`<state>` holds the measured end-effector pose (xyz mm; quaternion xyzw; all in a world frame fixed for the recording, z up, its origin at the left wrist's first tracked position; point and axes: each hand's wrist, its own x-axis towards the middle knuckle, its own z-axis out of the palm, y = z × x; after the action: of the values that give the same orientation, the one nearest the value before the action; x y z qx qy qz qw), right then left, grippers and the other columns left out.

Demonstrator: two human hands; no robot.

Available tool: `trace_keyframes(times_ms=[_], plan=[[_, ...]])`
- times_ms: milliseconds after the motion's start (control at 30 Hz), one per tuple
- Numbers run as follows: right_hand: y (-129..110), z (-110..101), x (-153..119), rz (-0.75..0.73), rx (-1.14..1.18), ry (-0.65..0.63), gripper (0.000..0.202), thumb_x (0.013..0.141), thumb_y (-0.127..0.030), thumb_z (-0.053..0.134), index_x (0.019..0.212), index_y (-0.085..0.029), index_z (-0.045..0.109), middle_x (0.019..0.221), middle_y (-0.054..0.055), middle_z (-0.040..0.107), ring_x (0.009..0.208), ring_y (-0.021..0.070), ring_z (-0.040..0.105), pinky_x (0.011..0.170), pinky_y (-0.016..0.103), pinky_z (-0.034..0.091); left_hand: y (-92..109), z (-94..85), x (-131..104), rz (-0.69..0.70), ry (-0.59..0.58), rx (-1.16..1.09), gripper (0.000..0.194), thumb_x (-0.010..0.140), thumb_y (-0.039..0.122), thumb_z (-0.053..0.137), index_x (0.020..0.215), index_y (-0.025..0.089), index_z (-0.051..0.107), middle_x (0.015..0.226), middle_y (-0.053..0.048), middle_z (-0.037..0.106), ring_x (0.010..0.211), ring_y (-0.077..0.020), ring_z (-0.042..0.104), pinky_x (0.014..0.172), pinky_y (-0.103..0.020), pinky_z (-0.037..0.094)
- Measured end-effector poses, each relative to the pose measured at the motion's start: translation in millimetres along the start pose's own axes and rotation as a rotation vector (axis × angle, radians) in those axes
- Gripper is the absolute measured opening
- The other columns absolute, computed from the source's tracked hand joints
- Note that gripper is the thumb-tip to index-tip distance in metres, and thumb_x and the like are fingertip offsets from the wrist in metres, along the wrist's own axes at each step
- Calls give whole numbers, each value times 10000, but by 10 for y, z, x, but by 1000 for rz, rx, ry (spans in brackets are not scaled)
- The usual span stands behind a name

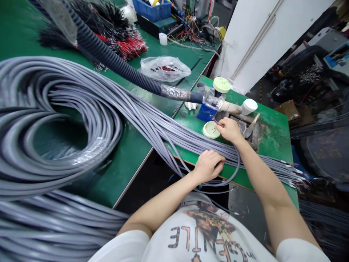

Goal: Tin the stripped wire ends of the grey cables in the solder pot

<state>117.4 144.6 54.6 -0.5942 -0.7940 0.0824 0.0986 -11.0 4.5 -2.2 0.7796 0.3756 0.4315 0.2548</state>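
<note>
My right hand [228, 128] pinches the stripped end of a grey cable, and its thin coloured wires [215, 120] stick out past the fingertips, above a round cream dish [211, 130]. The cable loops down from that hand. My left hand [208, 165] lies at the near edge of the long grey cable bundle [188, 140], its fingers curled; what they hold, if anything, is hidden. Just beyond my right hand are a blue box [206, 111] and the end of a corrugated hose [174, 92]. A dark metal tray [255, 140] sits right of it.
A large grey cable coil [106, 120] covers the left table. Behind it are black and red wires [131, 45], a plastic bag [165, 69] and a blue bin [152, 11]. A green-lidded jar [221, 84] and white cup [249, 106] stand at the small table's back. Stripped cable ends [298, 176] lie right.
</note>
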Motion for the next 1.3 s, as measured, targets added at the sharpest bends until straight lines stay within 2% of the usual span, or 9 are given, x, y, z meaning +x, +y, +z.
trace_keyframes(times_ms=[133,267,367,433,533,600,833,1300], plan=[[-20,-17,-14,-12,22,9,236,773,-322,569,592,-174,596,638,1,476,576,125,407,556,277,243,-2,-6,-1,0,-10,1,181,885,208,463,891,190,643,799,-45,684,764,-171,558,684,-318,351],[102,-216,-110,-22,86,118,264,770,-334,567,561,-173,560,609,-4,466,573,122,426,563,276,269,5,-15,5,-5,-10,-6,184,886,208,463,896,192,646,814,-45,691,765,-171,559,684,-317,349],[430,-365,-206,47,102,273,289,760,-360,572,541,-175,529,579,-9,464,562,120,426,567,275,287,10,-15,12,-13,-10,-7,180,889,214,468,893,193,647,823,-41,698,765,-168,562,679,-318,344],[713,-395,-258,133,73,358,307,744,-377,575,521,-178,508,548,-13,447,542,119,407,556,275,283,12,-12,14,-19,-10,-5,175,891,216,473,891,196,647,831,-36,702,768,-167,566,679,-319,343],[1065,-334,-299,256,8,400,300,723,-379,572,509,-176,517,523,-10,455,533,121,401,550,276,278,15,-7,14,-23,-12,-6,169,892,217,481,903,200,649,852,-36,709,792,-169,581,685,-317,349],[1189,-268,-301,316,-32,391,287,720,-372,564,515,-171,541,537,5,500,542,129,421,552,276,280,18,-9,12,-24,-15,-11,169,893,220,485,910,203,652,859,-40,711,805,-170,590,693,-316,356],[1195,-162,-255,405,-148,303,254,723,-349,561,544,-175,607,638,64,634,612,174,501,577,285,304,32,-32,13,-30,-47,-18,173,902,228,480,892,203,651,841,-43,707,791,-171,587,692,-316,354],[1232,-99,-225,430,-168,240,234,733,-360,579,598,-181,647,670,70,641,643,190,520,597,295,308,24,-29,8,-20,-59,-15,166,902,232,486,900,199,649,833,-45,706,791,-174,581,685,-323,334]])
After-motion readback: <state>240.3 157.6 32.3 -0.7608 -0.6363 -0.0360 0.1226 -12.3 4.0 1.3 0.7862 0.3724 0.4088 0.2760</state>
